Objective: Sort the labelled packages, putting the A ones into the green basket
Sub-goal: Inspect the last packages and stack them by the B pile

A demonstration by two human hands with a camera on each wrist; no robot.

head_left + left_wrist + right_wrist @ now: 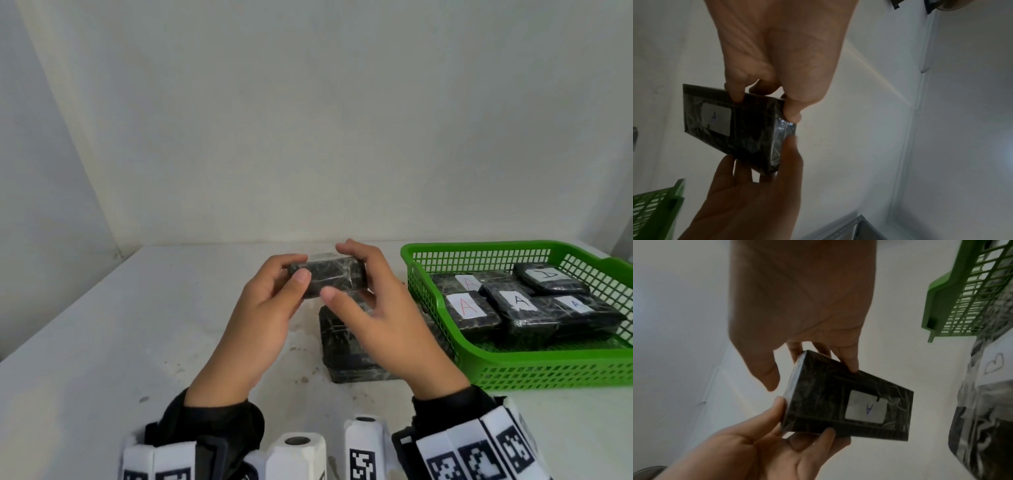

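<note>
Both hands hold one black wrapped package (327, 279) above the white worktop (102, 342), left of the green basket (548, 370). Left hand (263, 315) grips the package's left end, thumb on the near face, fingers curled over the far side. Right hand (383, 308) grips the right end the same way, thumb on the near face, fingers wrapped over the top.

Wrist views: the package carries a white label with a blue "A" (866, 407) on the face turned away from the head camera.

Green basket sits on the right of the worktop. Inside it lie five black packages; four labels read "A": two red (467, 306), one black (519, 299), one blue (577, 304). The label on the far package (549, 277) is turned and cannot be read with certainty.

A further black package (346, 349) lies on the worktop under the hands, just left of the basket; label not visible from the head view.
</note>
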